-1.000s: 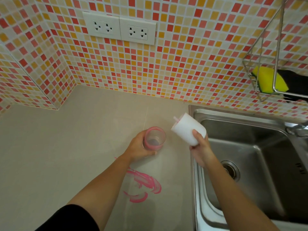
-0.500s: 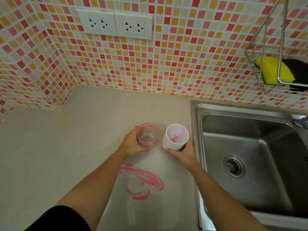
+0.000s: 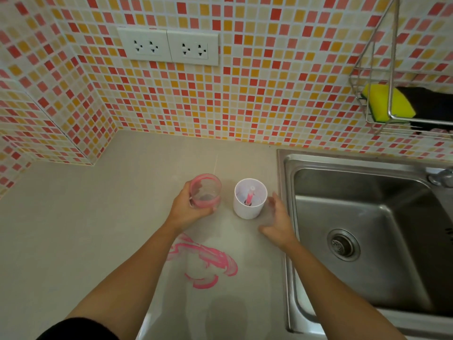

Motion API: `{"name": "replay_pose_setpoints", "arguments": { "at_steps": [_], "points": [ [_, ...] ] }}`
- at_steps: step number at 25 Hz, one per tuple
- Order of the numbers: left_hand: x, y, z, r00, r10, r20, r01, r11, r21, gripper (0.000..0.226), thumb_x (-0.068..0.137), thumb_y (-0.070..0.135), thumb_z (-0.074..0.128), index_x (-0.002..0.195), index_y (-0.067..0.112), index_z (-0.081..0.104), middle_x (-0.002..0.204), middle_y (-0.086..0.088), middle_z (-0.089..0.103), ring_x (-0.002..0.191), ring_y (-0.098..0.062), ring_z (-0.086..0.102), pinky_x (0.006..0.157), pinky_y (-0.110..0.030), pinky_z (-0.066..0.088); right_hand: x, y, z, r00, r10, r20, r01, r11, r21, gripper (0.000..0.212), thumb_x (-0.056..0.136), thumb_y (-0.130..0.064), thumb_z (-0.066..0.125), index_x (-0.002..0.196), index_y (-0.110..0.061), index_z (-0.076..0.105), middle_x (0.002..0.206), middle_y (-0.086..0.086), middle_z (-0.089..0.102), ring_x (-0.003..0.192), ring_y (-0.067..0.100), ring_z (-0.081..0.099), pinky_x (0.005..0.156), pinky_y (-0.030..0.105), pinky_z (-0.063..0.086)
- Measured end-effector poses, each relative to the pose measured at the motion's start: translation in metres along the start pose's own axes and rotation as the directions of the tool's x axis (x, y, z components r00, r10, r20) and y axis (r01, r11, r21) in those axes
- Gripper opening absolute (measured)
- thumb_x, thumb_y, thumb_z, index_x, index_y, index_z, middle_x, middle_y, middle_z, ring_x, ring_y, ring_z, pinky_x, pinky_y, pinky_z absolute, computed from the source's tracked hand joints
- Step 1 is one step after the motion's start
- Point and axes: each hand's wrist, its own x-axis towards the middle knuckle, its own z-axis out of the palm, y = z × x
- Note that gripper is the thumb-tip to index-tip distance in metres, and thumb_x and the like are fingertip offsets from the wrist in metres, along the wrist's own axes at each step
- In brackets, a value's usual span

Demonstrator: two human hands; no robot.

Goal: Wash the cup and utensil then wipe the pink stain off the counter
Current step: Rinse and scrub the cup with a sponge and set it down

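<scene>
Our left hand grips the pink-smeared clear cup; our right hand hovers open beside the white cup holding a pink utensil.

Pink-smeared clear cup, white holder, pink stain, beige counter.

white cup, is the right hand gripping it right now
No, the right hand is open just beside the white cup, which stands upright on the counter on its own.
</scene>
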Motion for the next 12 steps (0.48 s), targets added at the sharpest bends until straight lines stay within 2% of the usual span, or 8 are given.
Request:
{"name": "replay_pose_setpoints", "arguments": {
  "at_steps": [2, 4, 6, 8, 12],
  "points": [
    [-0.005, 0.025, 0.0, 0.996, 0.055, -0.064, -0.056, 0.998, -0.009, 0.082, 0.053, 0.027, 0.089, 0.123, 0.027, 0.046, 0.122, 0.004, 0.055, 0.114, -0.011, 0.052, 0.087, -0.022, 0.048, -0.001, 0.006, -0.021, 0.999, -0.03, -0.042, 0.029, 1.0, -0.008, 0.097, 0.064, 0.003, 0.065, 0.148, -0.013, 0.019, 0.15, 0.007, 0.031, 0.138, 0.02, 0.032, 0.114, 0.042, 0.03],
    [-0.009, 0.061, 0.007, 0.984, 0.138, -0.114, -0.139, 0.99, -0.003, 0.079, 0.061, 0.014, 0.088, 0.125, 0.028, 0.044, 0.125, 0.002, 0.053, 0.118, -0.011, 0.05, 0.084, -0.017, 0.046, -0.001, 0.005, -0.047, 0.994, -0.048, -0.095, 0.044, 0.998, -0.049, 0.089, 0.073, 0.001, 0.068, 0.148, -0.012, 0.022, 0.152, 0.008, 0.028, 0.139, 0.023, 0.03, 0.116, 0.038, 0.025],
    [-0.015, 0.102, 0.025, 0.96, 0.235, -0.153, -0.236, 0.972, 0.009, 0.079, 0.062, 0.014, 0.087, 0.127, 0.029, 0.044, 0.126, 0.004, 0.052, 0.117, -0.007, 0.05, 0.084, -0.018, 0.046, -0.004, 0.006, -0.079, 0.984, -0.107, -0.14, 0.09, 0.988, -0.122, 0.077, 0.082, -0.004, 0.065, 0.147, -0.009, 0.025, 0.151, 0.009, 0.03, 0.139, 0.024, 0.03, 0.113, 0.028, 0.022],
    [-0.023, 0.137, 0.053, 0.932, 0.317, -0.172, -0.319, 0.948, 0.019, 0.08, 0.062, 0.015, 0.087, 0.127, 0.032, 0.043, 0.126, 0.006, 0.051, 0.116, -0.005, 0.05, 0.083, -0.017, 0.048, -0.01, 0.013, -0.111, 0.976, -0.153, -0.157, 0.124, 0.976, -0.18, 0.066, 0.089, -0.009, 0.059, 0.147, -0.008, 0.026, 0.151, 0.011, 0.032, 0.138, 0.025, 0.031, 0.109, 0.025, 0.021],
    [-0.054, 0.19, 0.157, 0.908, 0.401, -0.124, -0.401, 0.916, 0.025, 0.083, 0.061, 0.019, 0.088, 0.126, 0.038, 0.04, 0.126, 0.011, 0.05, 0.115, -0.002, 0.049, 0.08, -0.009, 0.049, -0.021, 0.055, -0.208, 0.954, -0.227, -0.198, 0.132, 0.906, -0.403, 0.058, 0.094, -0.018, 0.053, 0.145, -0.003, 0.029, 0.149, 0.018, 0.034, 0.139, 0.032, 0.03, 0.114, 0.038, 0.022]
  ]
}}
